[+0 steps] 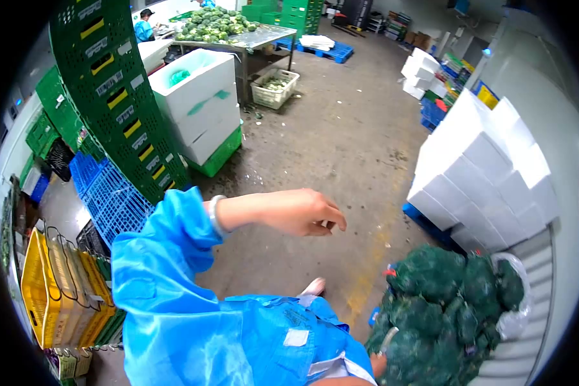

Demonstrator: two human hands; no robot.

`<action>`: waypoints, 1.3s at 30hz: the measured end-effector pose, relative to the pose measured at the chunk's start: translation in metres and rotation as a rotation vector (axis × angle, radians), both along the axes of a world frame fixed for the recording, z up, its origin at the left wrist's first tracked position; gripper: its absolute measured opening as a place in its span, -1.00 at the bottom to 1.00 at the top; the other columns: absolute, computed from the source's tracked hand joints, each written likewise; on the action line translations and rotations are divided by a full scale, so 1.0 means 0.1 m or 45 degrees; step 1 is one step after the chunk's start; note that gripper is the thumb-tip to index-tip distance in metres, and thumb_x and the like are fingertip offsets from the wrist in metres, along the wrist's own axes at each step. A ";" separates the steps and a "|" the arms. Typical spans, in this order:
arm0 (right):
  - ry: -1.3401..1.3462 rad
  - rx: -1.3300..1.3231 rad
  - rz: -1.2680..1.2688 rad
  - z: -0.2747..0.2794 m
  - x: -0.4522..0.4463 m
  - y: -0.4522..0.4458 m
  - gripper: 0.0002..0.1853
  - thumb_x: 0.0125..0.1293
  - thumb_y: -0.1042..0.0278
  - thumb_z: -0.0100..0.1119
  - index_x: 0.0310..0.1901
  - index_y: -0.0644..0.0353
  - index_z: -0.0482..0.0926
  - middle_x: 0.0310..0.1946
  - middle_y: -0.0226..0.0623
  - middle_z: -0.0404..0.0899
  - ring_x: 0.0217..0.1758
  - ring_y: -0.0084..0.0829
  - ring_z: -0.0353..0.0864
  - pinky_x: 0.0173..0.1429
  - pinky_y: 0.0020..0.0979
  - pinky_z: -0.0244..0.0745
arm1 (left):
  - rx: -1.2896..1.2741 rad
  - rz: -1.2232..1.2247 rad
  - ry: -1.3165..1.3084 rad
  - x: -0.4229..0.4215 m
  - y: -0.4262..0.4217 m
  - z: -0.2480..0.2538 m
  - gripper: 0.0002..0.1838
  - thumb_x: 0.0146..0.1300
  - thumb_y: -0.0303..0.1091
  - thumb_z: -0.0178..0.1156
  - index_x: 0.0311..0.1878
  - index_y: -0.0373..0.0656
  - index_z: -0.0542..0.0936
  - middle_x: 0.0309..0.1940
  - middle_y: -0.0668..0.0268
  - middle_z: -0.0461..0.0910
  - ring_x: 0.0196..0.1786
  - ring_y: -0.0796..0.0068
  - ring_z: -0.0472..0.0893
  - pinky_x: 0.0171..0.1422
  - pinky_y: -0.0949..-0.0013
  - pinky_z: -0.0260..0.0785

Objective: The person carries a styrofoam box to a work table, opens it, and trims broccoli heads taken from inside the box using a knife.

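Note:
My left hand (307,212), with a pale band (218,215) at the wrist and a blue sleeve (167,238), hangs in mid-air over the floor. Its fingers are loosely bent and a little apart, holding nothing. At the bottom edge my right hand (379,365) is partly hidden by my blue apron (289,338). It is closed on what looks like a small knife, whose short, curved, pale blade (388,339) points upward. Right beside this hand lies a pile of dark green mesh bags (431,315), their contents hard to make out.
White foam boxes (476,167) are stacked on a blue pallet (428,225) at right. Tall green crates (116,96) and a large white box (196,103) stand at left, yellow crates (38,289) lower down. Broccoli-like heads (215,24) cover a metal table (264,36); a person (144,29) is behind.

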State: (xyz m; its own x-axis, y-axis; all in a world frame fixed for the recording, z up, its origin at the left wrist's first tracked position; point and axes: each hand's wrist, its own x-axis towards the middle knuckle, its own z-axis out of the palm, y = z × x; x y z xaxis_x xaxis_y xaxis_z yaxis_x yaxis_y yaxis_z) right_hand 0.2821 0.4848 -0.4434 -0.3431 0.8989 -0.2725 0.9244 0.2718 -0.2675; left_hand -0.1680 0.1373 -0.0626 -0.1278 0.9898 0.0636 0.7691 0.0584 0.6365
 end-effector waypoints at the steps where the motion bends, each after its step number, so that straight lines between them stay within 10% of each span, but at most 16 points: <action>1: 0.052 0.033 -0.068 -0.12 -0.50 0.38 -0.66 0.15 0.29 0.28 -0.05 0.22 0.59 -0.19 0.11 0.65 -0.14 0.20 0.63 -0.05 0.07 0.52 | -0.094 -0.020 -0.050 -0.53 0.44 0.06 -0.59 0.31 -0.31 0.25 0.20 -0.17 0.50 -0.04 0.10 0.63 -0.02 0.03 0.61 0.00 0.05 0.45; 8: 0.080 0.164 -0.062 -0.18 -2.02 2.36 -0.59 0.12 0.34 0.27 0.01 0.31 0.55 -0.22 0.18 0.63 -0.11 0.23 0.59 -0.02 0.09 0.46 | -0.502 0.165 0.284 -2.47 2.08 -1.35 -0.35 0.30 -0.12 0.26 0.41 -0.07 0.34 0.17 0.03 0.55 0.15 -0.06 0.56 0.20 -0.04 0.42; 11: 0.461 0.600 0.444 -0.38 -3.19 3.42 -0.76 0.18 0.56 0.10 -0.09 0.34 0.52 -0.22 0.20 0.56 -0.12 0.25 0.54 -0.06 0.11 0.42 | -0.693 0.320 0.258 -3.30 2.38 -1.68 -0.34 0.29 -0.10 0.27 0.41 -0.06 0.35 0.21 0.02 0.53 0.17 -0.05 0.56 0.22 -0.02 0.42; 16: 0.683 0.340 0.457 0.74 -5.79 4.55 -0.80 0.09 0.56 0.10 -0.20 0.33 0.50 -0.30 0.11 0.54 -0.16 0.21 0.52 -0.06 -0.01 0.44 | -0.790 0.496 -0.046 -4.47 2.81 -1.94 -0.31 0.26 -0.13 0.30 0.43 -0.06 0.36 0.30 0.06 0.49 0.27 -0.05 0.50 0.31 0.00 0.37; 21: 1.493 -0.012 0.216 1.16 -7.36 5.73 -0.83 0.32 0.51 0.11 -0.08 0.30 0.52 -0.21 -0.25 0.64 -0.14 -0.44 0.65 0.01 -0.40 0.54 | -1.136 0.355 -0.101 -5.96 3.61 -2.61 -0.29 0.26 -0.07 0.30 0.43 -0.06 0.35 0.27 0.07 0.52 0.30 -0.04 0.48 0.35 0.02 0.35; 27: 1.932 -0.027 -0.573 1.68 -7.74 6.65 -0.79 0.31 0.48 0.16 -0.04 0.27 0.56 -0.09 -0.25 0.64 0.03 -0.42 0.63 0.20 -0.41 0.52 | -0.944 0.092 0.024 -7.97 5.62 -2.75 -0.31 0.25 -0.06 0.29 0.41 -0.07 0.38 0.21 0.05 0.56 0.28 -0.02 0.51 0.32 0.06 0.37; 34: 1.998 0.492 -0.704 2.28 -7.62 7.97 -0.79 0.39 0.47 0.13 0.01 0.32 0.53 -0.01 -0.18 0.61 0.10 -0.33 0.62 0.28 -0.30 0.48 | -0.705 -0.181 -0.052 -9.33 8.71 -2.53 -0.33 0.27 -0.13 0.28 0.42 -0.08 0.37 0.13 0.07 0.61 0.13 0.08 0.61 0.21 0.15 0.43; 39: 2.071 0.660 -0.680 2.66 -7.62 9.38 -0.77 0.41 0.45 0.14 0.04 0.34 0.51 0.00 -0.17 0.61 0.11 -0.33 0.61 0.30 -0.30 0.46 | -0.411 -0.080 -0.788 -9.50 10.67 -2.42 -0.32 0.32 -0.08 0.26 0.44 -0.11 0.34 0.09 0.18 0.60 0.00 0.40 0.59 0.06 0.31 0.45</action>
